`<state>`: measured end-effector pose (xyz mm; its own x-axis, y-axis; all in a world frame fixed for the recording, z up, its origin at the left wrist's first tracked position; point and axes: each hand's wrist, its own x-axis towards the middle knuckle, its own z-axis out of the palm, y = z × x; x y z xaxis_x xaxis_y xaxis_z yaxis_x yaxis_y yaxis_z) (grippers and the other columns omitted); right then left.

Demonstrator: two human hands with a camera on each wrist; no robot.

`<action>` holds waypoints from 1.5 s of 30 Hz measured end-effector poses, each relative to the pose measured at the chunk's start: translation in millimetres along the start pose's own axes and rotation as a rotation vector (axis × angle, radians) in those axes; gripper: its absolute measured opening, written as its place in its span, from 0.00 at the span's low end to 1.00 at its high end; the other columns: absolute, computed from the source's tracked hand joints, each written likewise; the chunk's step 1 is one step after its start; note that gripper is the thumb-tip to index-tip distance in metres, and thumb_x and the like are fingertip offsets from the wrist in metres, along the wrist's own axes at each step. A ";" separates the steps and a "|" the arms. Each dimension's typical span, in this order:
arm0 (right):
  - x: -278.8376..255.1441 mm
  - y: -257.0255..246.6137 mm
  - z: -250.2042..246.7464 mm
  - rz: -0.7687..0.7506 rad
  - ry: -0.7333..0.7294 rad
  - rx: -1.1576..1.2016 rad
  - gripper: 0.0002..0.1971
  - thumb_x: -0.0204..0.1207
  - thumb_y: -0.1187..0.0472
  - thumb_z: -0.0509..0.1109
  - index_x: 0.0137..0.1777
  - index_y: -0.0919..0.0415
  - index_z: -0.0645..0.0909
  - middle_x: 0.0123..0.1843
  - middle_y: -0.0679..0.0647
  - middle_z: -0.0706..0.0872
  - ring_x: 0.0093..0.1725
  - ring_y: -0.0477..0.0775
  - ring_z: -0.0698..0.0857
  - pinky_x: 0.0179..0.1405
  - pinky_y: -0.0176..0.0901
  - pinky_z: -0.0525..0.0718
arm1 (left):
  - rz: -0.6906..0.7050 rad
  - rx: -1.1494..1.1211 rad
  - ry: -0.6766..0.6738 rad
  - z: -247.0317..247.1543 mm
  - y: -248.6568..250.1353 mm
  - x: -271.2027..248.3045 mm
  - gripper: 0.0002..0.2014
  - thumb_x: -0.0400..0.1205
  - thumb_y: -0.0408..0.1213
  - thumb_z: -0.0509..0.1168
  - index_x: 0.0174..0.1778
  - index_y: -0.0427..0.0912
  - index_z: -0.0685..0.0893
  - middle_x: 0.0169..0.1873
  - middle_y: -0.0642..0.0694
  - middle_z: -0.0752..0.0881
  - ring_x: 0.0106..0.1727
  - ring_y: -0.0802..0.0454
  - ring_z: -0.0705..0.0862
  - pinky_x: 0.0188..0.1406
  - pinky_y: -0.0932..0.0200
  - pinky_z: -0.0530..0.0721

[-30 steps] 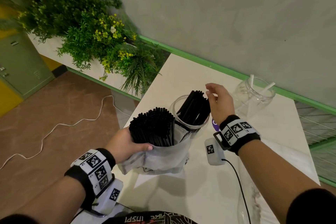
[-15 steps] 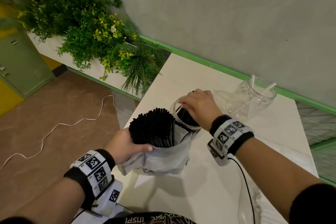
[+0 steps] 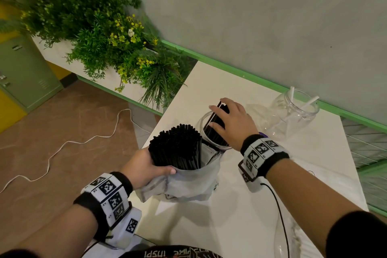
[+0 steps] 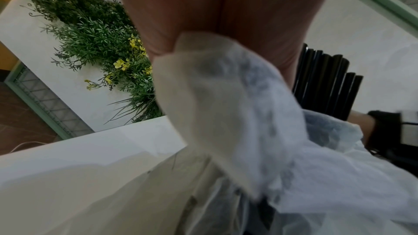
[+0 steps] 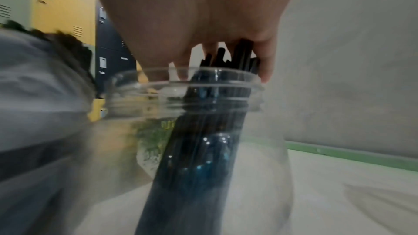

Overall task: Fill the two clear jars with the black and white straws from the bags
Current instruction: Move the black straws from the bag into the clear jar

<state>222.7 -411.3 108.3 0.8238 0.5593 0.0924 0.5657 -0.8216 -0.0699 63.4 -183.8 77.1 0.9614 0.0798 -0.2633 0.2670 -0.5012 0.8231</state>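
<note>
My left hand (image 3: 150, 165) (image 4: 214, 15) grips the crumpled clear bag (image 3: 184, 182) (image 4: 226, 104) near the table's left edge. A thick bundle of black straws (image 3: 176, 146) (image 4: 328, 81) stands upright in that bag. Just behind it is a clear jar (image 3: 204, 123) (image 5: 181, 87) holding several black straws (image 3: 215, 132) (image 5: 203, 149) that lean to the far left. My right hand (image 3: 228, 119) (image 5: 192, 15) sits over the jar's mouth, thumb and fingers curled round the straw tops. A second clear jar (image 3: 293, 115) at the back right holds two white straws (image 3: 310, 102).
The white table (image 3: 209, 216) ends just left of the bag. A planter of green plants (image 3: 104, 37) runs beyond its far left corner. A white cable (image 3: 62, 146) lies on the floor. Some clear plastic (image 3: 282, 236) lies at the near right.
My right hand came down from above the straws onto the jar's mouth and now holds their tops, which lean further to the far left. The left hand and bag stayed put.
</note>
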 end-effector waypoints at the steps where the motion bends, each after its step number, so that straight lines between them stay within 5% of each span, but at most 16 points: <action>1: 4.6 1.6 1.1 0.032 -0.005 0.018 0.22 0.81 0.44 0.62 0.74 0.48 0.72 0.74 0.56 0.69 0.69 0.63 0.71 0.63 0.58 0.79 | -0.005 -0.001 0.000 -0.1 -0.5 -0.2 0.20 0.68 0.43 0.80 0.42 0.64 0.74 0.39 0.65 0.82 0.43 0.70 0.80 0.35 0.78 0.74; 5: 13.7 6.0 8.0 0.014 0.177 0.166 0.12 0.82 0.59 0.65 0.62 0.63 0.80 0.59 0.62 0.77 0.56 0.65 0.76 0.58 0.60 0.78 | -0.014 -0.003 -0.002 -0.2 -3.1 0.2 0.20 0.67 0.43 0.80 0.41 0.64 0.74 0.38 0.65 0.83 0.43 0.71 0.80 0.35 0.76 0.74; 8: 17.2 7.9 5.7 0.035 0.260 0.289 0.09 0.83 0.64 0.63 0.58 0.66 0.81 0.55 0.62 0.77 0.54 0.63 0.74 0.59 0.53 0.74 | -0.017 -0.014 -0.001 -0.2 -6.0 2.4 0.20 0.67 0.42 0.81 0.42 0.64 0.75 0.39 0.65 0.83 0.44 0.71 0.80 0.37 0.77 0.74; 13: 8.1 8.1 -2.2 0.080 0.144 0.175 0.13 0.83 0.54 0.64 0.62 0.57 0.82 0.67 0.58 0.74 0.67 0.63 0.68 0.67 0.58 0.69 | -0.014 -0.018 0.003 1.1 -11.1 5.4 0.22 0.65 0.43 0.81 0.50 0.57 0.79 0.43 0.64 0.84 0.49 0.65 0.83 0.44 0.74 0.76; 17: -26.6 -18.3 -26.0 0.017 0.354 0.463 0.20 0.80 0.47 0.63 0.67 0.56 0.79 0.66 0.52 0.74 0.66 0.53 0.70 0.69 0.47 0.70 | -0.015 -0.029 0.015 1.7 -13.1 5.5 0.23 0.66 0.42 0.81 0.52 0.54 0.79 0.43 0.63 0.84 0.49 0.64 0.83 0.43 0.74 0.76; 21: -78.4 -64.0 -22.9 -0.035 0.083 0.833 0.37 0.71 0.43 0.74 0.77 0.49 0.63 0.70 0.47 0.69 0.66 0.41 0.73 0.63 0.30 0.74 | 0.004 -0.036 0.020 2.5 -13.9 4.6 0.22 0.65 0.42 0.81 0.47 0.60 0.77 0.44 0.63 0.84 0.50 0.66 0.82 0.44 0.72 0.77; 24: -92.6 -75.1 -0.9 -0.031 -0.132 0.767 0.51 0.69 0.46 0.78 0.84 0.52 0.48 0.78 0.48 0.62 0.75 0.43 0.66 0.74 0.36 0.70 | 0.005 -0.062 0.027 4.1 -15.2 2.9 0.23 0.64 0.44 0.83 0.47 0.60 0.78 0.46 0.59 0.86 0.51 0.61 0.84 0.50 0.63 0.81; 26: -89.5 -77.5 8.2 -0.004 -0.193 0.705 0.49 0.72 0.49 0.77 0.84 0.56 0.48 0.79 0.51 0.63 0.78 0.46 0.63 0.79 0.40 0.64 | 0.010 -0.080 0.043 7.8 -14.6 1.2 0.23 0.64 0.41 0.83 0.49 0.56 0.80 0.47 0.55 0.88 0.52 0.58 0.85 0.54 0.58 0.82; 30: -86.2 -79.4 12.9 0.027 -0.147 0.666 0.39 0.73 0.51 0.76 0.79 0.61 0.62 0.72 0.53 0.70 0.74 0.51 0.68 0.77 0.43 0.65 | 0.040 -0.136 0.078 14.8 -10.8 -3.2 0.18 0.66 0.33 0.81 0.45 0.53 0.81 0.43 0.57 0.87 0.48 0.61 0.84 0.44 0.70 0.78; 35: -87.4 -70.1 8.7 0.074 -0.075 0.753 0.27 0.71 0.50 0.78 0.66 0.58 0.76 0.57 0.50 0.77 0.59 0.49 0.77 0.62 0.39 0.75 | 0.056 -0.101 0.080 12.1 -10.7 -1.7 0.21 0.65 0.36 0.82 0.52 0.45 0.84 0.46 0.52 0.89 0.52 0.54 0.86 0.55 0.53 0.83; 40: -86.3 -69.9 10.8 0.111 0.038 0.830 0.15 0.67 0.51 0.81 0.48 0.44 0.78 0.47 0.49 0.78 0.51 0.48 0.79 0.49 0.36 0.75 | 0.079 -0.035 0.059 11.7 -9.2 0.4 0.23 0.66 0.38 0.81 0.52 0.52 0.80 0.43 0.63 0.84 0.50 0.58 0.84 0.47 0.70 0.79; 43: -87.7 -72.7 4.2 0.144 0.049 0.900 0.17 0.66 0.50 0.81 0.40 0.37 0.73 0.44 0.49 0.80 0.50 0.54 0.80 0.50 0.48 0.80 | 0.089 -0.012 0.055 11.4 -10.3 0.0 0.24 0.66 0.39 0.81 0.57 0.49 0.82 0.45 0.62 0.84 0.52 0.57 0.84 0.49 0.67 0.80; 45: -87.8 -73.4 -1.8 0.160 0.050 0.954 0.14 0.66 0.48 0.81 0.39 0.43 0.76 0.43 0.51 0.82 0.49 0.56 0.81 0.50 0.54 0.81 | 0.087 0.002 0.064 11.3 -10.6 -0.4 0.25 0.66 0.40 0.81 0.59 0.47 0.82 0.47 0.59 0.86 0.53 0.56 0.84 0.53 0.60 0.81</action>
<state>108.8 -400.3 107.1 0.9037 0.4250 0.0523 0.2571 -0.4409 -0.8599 59.4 -188.3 62.7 0.9833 0.0911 -0.1577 0.1821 -0.5100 0.8407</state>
